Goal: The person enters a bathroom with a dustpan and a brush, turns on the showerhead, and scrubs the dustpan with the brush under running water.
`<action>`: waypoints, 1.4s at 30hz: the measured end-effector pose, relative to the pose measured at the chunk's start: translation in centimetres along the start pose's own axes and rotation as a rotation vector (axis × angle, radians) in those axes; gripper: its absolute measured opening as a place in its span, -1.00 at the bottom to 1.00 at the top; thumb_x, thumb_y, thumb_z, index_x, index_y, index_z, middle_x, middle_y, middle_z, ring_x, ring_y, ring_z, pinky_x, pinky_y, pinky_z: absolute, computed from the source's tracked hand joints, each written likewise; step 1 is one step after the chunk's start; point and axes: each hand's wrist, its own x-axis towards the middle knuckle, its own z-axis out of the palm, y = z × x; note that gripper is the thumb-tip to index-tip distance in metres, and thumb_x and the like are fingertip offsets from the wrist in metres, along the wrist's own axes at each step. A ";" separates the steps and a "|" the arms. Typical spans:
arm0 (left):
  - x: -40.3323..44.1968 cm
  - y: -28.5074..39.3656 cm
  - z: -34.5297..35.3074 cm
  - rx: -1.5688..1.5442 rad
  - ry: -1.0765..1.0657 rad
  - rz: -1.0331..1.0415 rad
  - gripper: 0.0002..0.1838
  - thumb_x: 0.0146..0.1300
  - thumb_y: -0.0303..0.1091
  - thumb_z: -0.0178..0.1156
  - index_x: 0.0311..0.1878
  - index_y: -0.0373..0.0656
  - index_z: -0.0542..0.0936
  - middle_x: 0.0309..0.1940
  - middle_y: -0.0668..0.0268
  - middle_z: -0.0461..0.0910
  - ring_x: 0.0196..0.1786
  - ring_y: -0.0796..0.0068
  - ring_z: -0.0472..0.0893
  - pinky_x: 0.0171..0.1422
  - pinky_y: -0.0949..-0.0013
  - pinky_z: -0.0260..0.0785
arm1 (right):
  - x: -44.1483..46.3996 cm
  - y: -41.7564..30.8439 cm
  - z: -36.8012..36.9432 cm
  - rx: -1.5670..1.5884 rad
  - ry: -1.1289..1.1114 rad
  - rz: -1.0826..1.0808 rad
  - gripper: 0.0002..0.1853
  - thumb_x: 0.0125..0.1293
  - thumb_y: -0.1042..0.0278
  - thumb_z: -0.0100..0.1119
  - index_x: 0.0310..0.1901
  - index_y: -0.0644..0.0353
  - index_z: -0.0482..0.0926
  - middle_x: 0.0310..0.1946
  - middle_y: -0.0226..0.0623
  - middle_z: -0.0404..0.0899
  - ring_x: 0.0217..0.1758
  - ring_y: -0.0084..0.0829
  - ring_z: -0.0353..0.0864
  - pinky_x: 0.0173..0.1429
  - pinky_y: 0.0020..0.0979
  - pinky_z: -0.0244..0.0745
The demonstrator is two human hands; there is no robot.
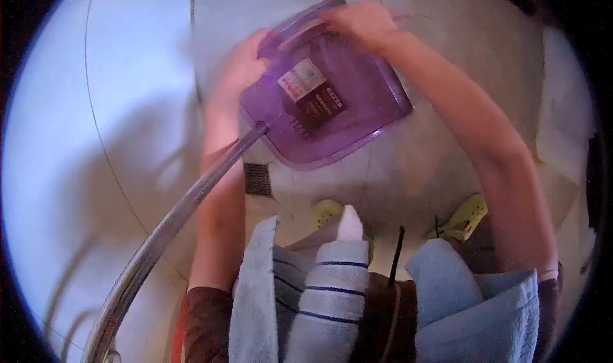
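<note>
Between my hands is a see-through purple plastic container [373, 107], roughly square with rounded corners, tilted above the floor. A white and dark printed label [313, 91] shows on it. My left hand [246, 63] grips its left edge near the top. Along the far edge, my right hand [364, 28] is closed on the rim, somewhat blurred. A curved metal pipe [191, 203] crosses in front of my left forearm, its tip overlapping the container's lower left corner in view. Whether they touch, I cannot tell.
On the tiled floor [447, 44] there is a small drain grate [258, 179]. A pale wall or panel [51, 107] rises on the left. Yellow-green clogs [469, 216] are on my feet. Striped cloth [332, 293] and blue-grey cloth [472, 305] hang at my front.
</note>
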 end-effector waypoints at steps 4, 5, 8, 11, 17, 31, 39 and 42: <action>-1.9 0.5 -0.1 -0.059 -0.029 -0.096 -0.52 -0.08 -0.63 0.06 0.01 -0.15 0.45 -0.18 0.25 0.58 -0.11 0.45 0.54 0.01 0.43 0.31 | -8.4 11.1 1.2 0.154 0.172 0.390 -0.69 0.24 0.22 -0.04 0.01 0.03 0.44 -0.20 -0.13 0.55 -0.11 -0.12 0.52 -0.07 -0.25 0.40; 1.2 -0.4 -0.2 -0.038 -0.056 -0.163 -0.53 -0.08 -0.62 0.07 0.00 -0.14 0.46 -0.21 0.25 0.58 -0.13 0.45 0.54 0.00 0.43 0.32 | -7.5 14.6 1.2 0.151 0.058 0.469 -0.66 0.24 0.23 -0.03 0.06 0.03 0.41 -0.15 -0.14 0.55 -0.08 -0.15 0.52 -0.03 -0.28 0.39; -0.8 1.4 0.0 0.006 -0.022 -0.252 -0.57 -0.07 -0.55 0.10 -0.03 -0.09 0.49 -0.27 0.26 0.59 -0.18 0.43 0.56 -0.05 0.43 0.34 | -12.0 8.9 -1.8 0.483 0.080 0.615 -0.55 0.30 0.13 -0.10 0.20 0.02 0.28 -0.04 -0.07 0.49 0.03 -0.06 0.46 0.11 -0.22 0.34; -1.5 4.0 -0.7 0.065 0.025 -0.291 -0.61 -0.04 -0.46 0.14 -0.04 -0.05 0.51 -0.30 0.24 0.60 -0.21 0.39 0.58 -0.09 0.41 0.36 | -13.9 5.0 3.8 0.517 0.356 0.169 -0.49 0.31 0.12 -0.12 0.29 -0.14 0.12 -0.03 -0.03 0.47 -0.02 -0.03 0.49 0.04 -0.17 0.40; -2.6 3.4 0.0 0.076 0.155 -0.187 -0.63 0.03 -0.33 0.19 -0.01 -0.02 0.50 -0.27 0.21 0.61 -0.19 0.32 0.60 -0.11 0.36 0.37 | -7.6 -1.6 1.9 0.401 -0.013 0.559 -0.53 0.31 0.20 -0.18 0.26 -0.31 0.15 -0.12 -0.04 0.52 -0.12 -0.01 0.53 -0.08 -0.10 0.43; -3.7 2.8 0.4 0.073 0.218 -0.271 -0.63 0.05 -0.36 0.21 -0.02 -0.05 0.49 -0.29 0.20 0.61 -0.20 0.32 0.59 -0.11 0.36 0.36 | -7.6 -4.5 1.8 0.469 -0.108 0.526 -0.49 0.30 0.22 -0.09 0.27 -0.33 0.13 -0.15 0.05 0.50 -0.13 -0.01 0.51 -0.06 -0.15 0.38; -4.3 2.9 0.0 0.079 0.206 -0.276 -0.64 0.05 -0.34 0.21 -0.03 -0.06 0.49 -0.30 0.18 0.60 -0.23 0.27 0.59 -0.14 0.34 0.36 | -4.9 -2.2 5.4 0.695 0.207 0.360 -0.53 0.31 0.11 -0.16 0.27 -0.18 0.17 0.00 0.02 0.44 0.04 -0.02 0.44 0.09 -0.19 0.33; -3.9 2.4 0.1 0.133 0.207 -0.262 -0.64 0.04 -0.34 0.21 -0.04 -0.05 0.49 -0.32 0.18 0.60 -0.26 0.25 0.59 -0.17 0.32 0.37 | -5.8 -1.0 7.0 0.649 0.184 0.355 -0.51 0.30 0.06 -0.17 0.27 -0.16 0.17 0.03 0.01 0.41 0.08 0.00 0.41 0.14 -0.16 0.30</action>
